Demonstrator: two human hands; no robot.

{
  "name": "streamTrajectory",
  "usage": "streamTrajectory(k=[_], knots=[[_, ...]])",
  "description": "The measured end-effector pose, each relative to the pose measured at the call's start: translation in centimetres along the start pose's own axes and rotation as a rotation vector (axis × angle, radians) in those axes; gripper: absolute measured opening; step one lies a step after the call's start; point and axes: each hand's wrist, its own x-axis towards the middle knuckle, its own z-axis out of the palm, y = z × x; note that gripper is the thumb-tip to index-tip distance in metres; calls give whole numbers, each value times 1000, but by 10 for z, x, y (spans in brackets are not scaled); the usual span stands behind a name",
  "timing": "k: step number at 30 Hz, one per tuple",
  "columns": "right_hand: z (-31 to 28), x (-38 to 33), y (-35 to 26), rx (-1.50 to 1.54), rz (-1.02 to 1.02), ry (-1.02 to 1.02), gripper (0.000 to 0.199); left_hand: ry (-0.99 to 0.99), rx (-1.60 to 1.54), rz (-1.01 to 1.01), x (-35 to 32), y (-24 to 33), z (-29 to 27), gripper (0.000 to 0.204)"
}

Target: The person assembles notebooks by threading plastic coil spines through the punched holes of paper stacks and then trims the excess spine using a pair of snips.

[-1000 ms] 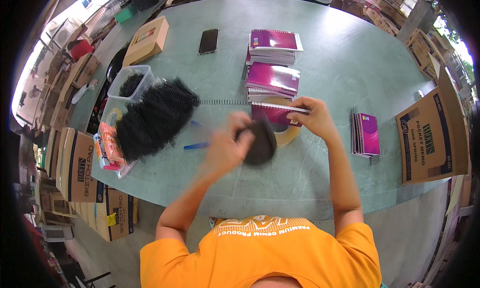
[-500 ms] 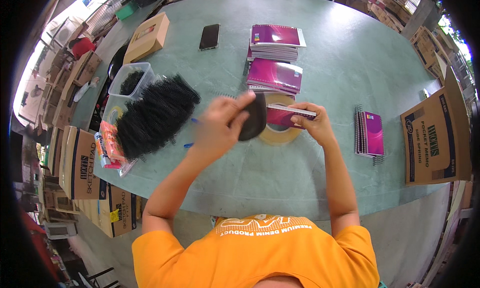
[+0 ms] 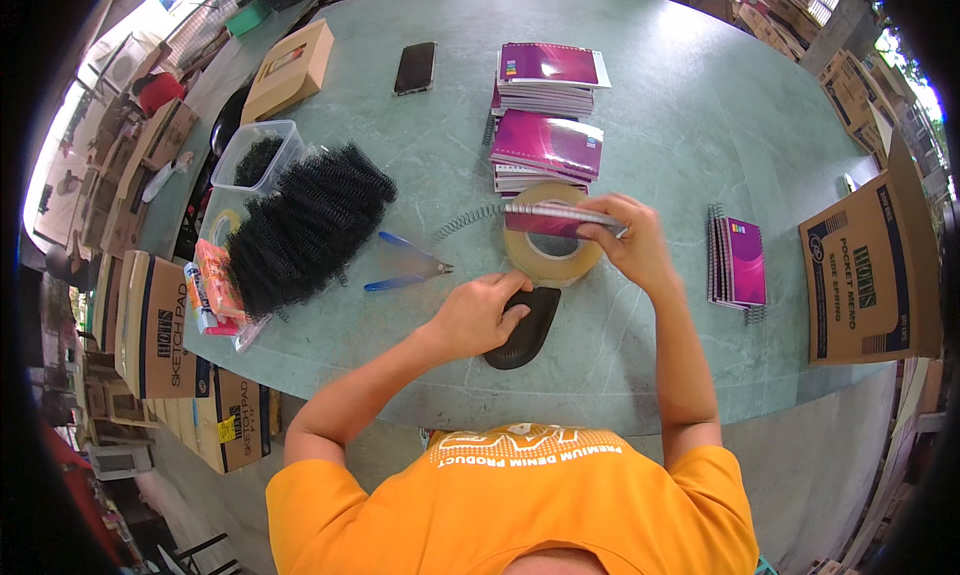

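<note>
Holding a small magenta spiral-bound notebook (image 3: 560,218) edge-up, the right hand (image 3: 630,253) pinches its end, fingers closed on it — just above a wide roll of clear packing tape (image 3: 552,247). Left hand (image 3: 478,313) presses flat, fingers together, on a black oval pad (image 3: 525,327) below. A loose wire coil (image 3: 468,219) trails leftward; steadying the notebook level should ease threading.

The notebook (image 3: 556,218) in the right hand (image 3: 632,252) has a glossy magenta paper cover and a thin wire spiral, resting on a smooth translucent tape roll (image 3: 553,255). Under the left hand (image 3: 478,315) lies a matt black pad (image 3: 523,326) on the smooth, marbled green surface (image 3: 700,115)
</note>
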Motion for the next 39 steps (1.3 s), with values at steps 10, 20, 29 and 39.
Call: streamTrajectory(k=[10, 20, 29, 39], knots=[[50, 29, -21, -644, -330, 85, 21, -65, 66, -42, 8, -25, 17, 34], [47, 19, -32, -532, -403, 121, 15, 357, 255, 202, 43, -16, -41, 25], [48, 11, -27, -408, -386, 81, 24, 135, 313, -87, 46, 2, -48, 13], [53, 8, -27, -434, -366, 158, 17, 377, 329, 191, 42, -3, -42, 20]])
